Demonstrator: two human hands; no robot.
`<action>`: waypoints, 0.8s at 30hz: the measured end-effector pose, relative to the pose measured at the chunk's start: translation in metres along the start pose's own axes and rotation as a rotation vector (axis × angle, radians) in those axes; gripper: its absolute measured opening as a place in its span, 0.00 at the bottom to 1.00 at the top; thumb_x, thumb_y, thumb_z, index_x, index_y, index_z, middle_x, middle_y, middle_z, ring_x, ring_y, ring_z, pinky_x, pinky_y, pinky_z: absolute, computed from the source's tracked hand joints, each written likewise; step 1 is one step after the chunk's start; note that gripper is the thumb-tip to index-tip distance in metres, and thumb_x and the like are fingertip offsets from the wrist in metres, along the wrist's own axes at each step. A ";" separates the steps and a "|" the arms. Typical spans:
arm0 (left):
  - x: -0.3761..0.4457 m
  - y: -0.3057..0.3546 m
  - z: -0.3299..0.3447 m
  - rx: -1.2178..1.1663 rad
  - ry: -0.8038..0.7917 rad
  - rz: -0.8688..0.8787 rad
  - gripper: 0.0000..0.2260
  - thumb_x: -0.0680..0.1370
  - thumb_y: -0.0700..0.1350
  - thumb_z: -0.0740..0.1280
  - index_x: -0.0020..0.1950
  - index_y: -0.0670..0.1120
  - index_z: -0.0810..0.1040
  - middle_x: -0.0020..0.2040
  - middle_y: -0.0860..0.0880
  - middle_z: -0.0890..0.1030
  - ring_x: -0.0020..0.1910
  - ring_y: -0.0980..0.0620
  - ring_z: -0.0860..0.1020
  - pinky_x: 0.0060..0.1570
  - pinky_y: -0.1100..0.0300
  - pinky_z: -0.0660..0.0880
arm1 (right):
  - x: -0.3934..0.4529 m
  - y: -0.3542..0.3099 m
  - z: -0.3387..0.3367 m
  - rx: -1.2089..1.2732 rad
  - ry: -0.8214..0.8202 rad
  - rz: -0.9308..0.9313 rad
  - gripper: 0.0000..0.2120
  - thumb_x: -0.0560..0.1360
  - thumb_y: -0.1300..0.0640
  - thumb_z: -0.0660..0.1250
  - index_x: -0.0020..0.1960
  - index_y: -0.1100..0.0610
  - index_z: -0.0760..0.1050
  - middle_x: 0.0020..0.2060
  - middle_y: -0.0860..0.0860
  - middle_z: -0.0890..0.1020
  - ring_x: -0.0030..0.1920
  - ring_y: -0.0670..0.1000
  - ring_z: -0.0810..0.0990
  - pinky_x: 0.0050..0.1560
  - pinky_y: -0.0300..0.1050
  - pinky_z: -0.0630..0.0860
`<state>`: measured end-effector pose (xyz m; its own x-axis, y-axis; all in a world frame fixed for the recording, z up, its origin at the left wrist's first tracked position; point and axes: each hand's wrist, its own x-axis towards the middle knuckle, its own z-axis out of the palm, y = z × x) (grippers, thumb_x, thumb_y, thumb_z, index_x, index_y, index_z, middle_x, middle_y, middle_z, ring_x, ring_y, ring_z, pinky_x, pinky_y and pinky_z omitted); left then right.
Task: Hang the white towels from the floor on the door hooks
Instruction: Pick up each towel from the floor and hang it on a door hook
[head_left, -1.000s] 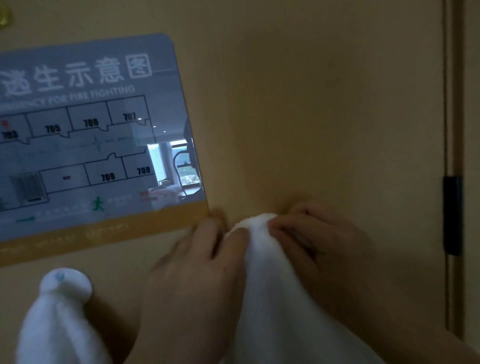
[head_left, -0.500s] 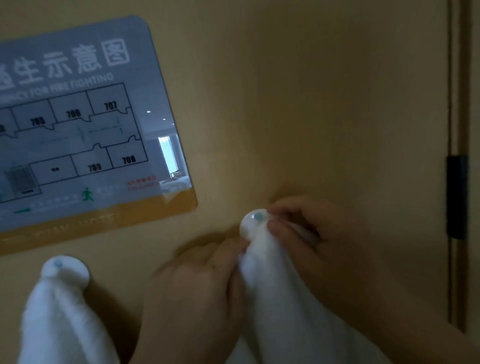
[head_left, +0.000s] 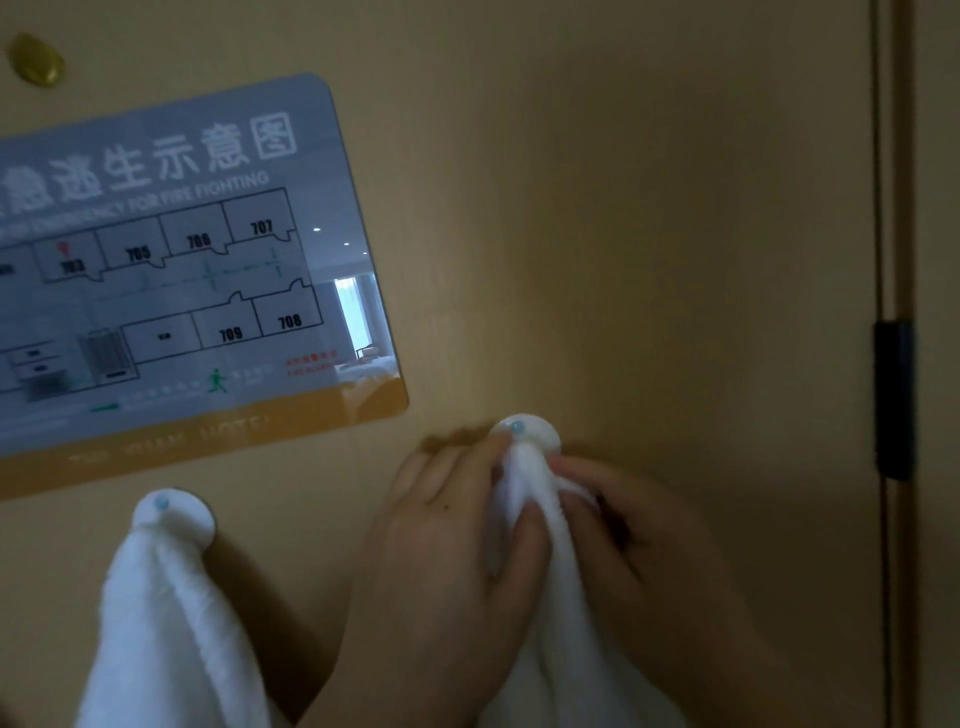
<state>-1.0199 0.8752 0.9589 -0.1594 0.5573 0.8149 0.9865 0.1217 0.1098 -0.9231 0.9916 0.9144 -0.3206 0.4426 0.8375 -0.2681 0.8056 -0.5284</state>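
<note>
Single head-worn view, close to the door (head_left: 623, 208), facing it nearly square and tilted slightly downward; wide-angle. Evacuation plan sign (head_left: 182, 270) upper left, door edge with dark hinge (head_left: 893, 400) at right margin

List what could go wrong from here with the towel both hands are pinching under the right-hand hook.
1. The second towel is bunched just below the right hook, and how securely it is caught cannot be seen; once the left hand and right hand let go, it might slip off.
2. The hooks look like small stick-on pads; tugging downward could loosen one.
3. The left elbow passes near the hung towel and might knock it.
</note>
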 end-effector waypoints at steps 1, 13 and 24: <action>0.001 0.001 0.001 -0.010 0.003 0.004 0.16 0.74 0.51 0.65 0.59 0.49 0.78 0.53 0.53 0.81 0.52 0.53 0.76 0.55 0.60 0.70 | 0.007 -0.002 -0.001 -0.026 0.005 -0.020 0.11 0.74 0.48 0.62 0.53 0.45 0.81 0.47 0.34 0.83 0.51 0.33 0.80 0.50 0.27 0.72; 0.007 0.004 -0.003 0.041 -0.114 -0.151 0.07 0.72 0.53 0.61 0.36 0.53 0.73 0.30 0.57 0.74 0.31 0.59 0.72 0.27 0.68 0.62 | 0.028 -0.005 -0.013 -0.242 -0.166 -0.028 0.12 0.74 0.42 0.57 0.53 0.45 0.73 0.39 0.43 0.84 0.40 0.42 0.81 0.41 0.46 0.78; 0.005 0.016 0.006 -0.142 0.051 -0.094 0.11 0.79 0.47 0.61 0.58 0.58 0.75 0.52 0.61 0.81 0.51 0.64 0.77 0.50 0.62 0.74 | 0.011 -0.003 -0.001 -0.298 0.041 -0.134 0.13 0.78 0.46 0.56 0.55 0.45 0.78 0.47 0.43 0.82 0.46 0.42 0.78 0.44 0.36 0.74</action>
<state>-1.0052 0.8842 0.9611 -0.2529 0.5060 0.8246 0.9633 0.0524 0.2633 -0.9251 0.9944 0.9254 -0.2622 0.3357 0.9047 -0.0260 0.9347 -0.3544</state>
